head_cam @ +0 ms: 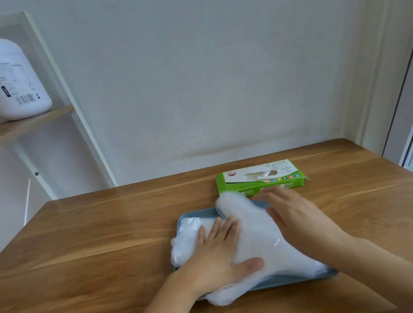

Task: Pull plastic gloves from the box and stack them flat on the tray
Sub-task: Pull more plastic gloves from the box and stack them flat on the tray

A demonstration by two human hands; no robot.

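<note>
Green box (260,179), blue tray (298,281), translucent-white gloves (256,235)

Pale wall (204,68), wooden table (94,230) — shelf (21,126), white jug (3,77)

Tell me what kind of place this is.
Probably a room in a home, or perhaps a small workroom. A wooden table stands against a plain painted wall, and a wooden shelf beside it holds a large white plastic jug.
</note>
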